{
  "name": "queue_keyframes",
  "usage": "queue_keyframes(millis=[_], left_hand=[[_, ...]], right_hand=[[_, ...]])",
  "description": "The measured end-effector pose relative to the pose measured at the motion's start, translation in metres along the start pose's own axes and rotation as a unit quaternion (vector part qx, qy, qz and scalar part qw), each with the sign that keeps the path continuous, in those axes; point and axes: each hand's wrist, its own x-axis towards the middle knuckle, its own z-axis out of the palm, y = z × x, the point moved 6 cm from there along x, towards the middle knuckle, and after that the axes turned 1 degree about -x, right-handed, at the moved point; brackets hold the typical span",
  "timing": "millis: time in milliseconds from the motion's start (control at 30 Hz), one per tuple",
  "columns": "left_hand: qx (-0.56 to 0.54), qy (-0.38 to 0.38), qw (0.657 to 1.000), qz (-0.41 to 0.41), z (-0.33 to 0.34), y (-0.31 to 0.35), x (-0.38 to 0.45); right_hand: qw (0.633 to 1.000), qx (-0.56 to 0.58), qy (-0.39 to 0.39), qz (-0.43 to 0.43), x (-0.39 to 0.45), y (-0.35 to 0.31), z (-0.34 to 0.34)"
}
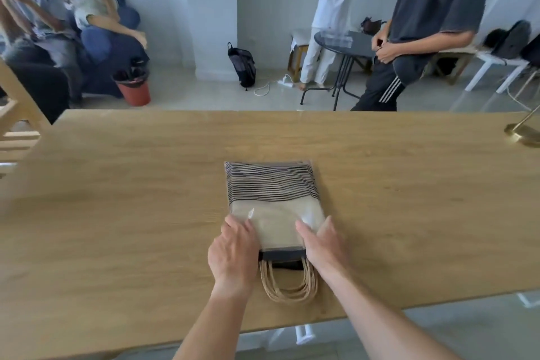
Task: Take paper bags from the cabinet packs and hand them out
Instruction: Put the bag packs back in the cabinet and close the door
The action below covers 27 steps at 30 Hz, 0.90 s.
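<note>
A pack of flat brown paper bags [273, 199] in clear plastic wrap lies on the wooden table [117, 199], its far half showing dark stripes. Twisted paper handles [289, 286] stick out of the open near end. My left hand [233, 254] rests on the pack's near left corner, fingers on the plastic. My right hand [321, 245] lies on the near right corner, fingers spread over the wrap's edge. Whether either hand pinches the plastic I cannot tell.
Beyond the table, a person in a dark shirt [432, 23] stands at the right and a person in white [333, 14] behind. Two people sit at the left [73, 14]. A red bin [133, 88], a round black table [344, 47] and a brass lamp base [523, 133] are nearby.
</note>
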Motion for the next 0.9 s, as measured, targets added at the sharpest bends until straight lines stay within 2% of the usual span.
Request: queue_keyframes(millis=[100,200,333,600,900], left_hand=[[0.038,0.002,0.998,0.047,0.002,-0.003,-0.027],[0.041,-0.010,0.999,0.008,-0.001,-0.023,-0.058],[0.036,-0.026,0.999,-0.024,-0.020,-0.042,-0.112],[0.040,-0.031,0.998,-0.037,-0.023,-0.095,-0.213],[-0.037,-0.075,0.994,-0.064,0.013,-0.157,-0.312]], right_hand=[[0.991,-0.112,0.069,-0.030,-0.035,0.001,0.004],[0.985,-0.139,0.093,-0.044,-0.067,0.011,0.013],[0.986,-0.140,0.081,-0.046,-0.111,0.025,0.023],[0.991,-0.116,0.065,-0.035,-0.215,0.062,0.050],[0.998,-0.055,0.037,-0.018,-0.303,0.118,0.111]])
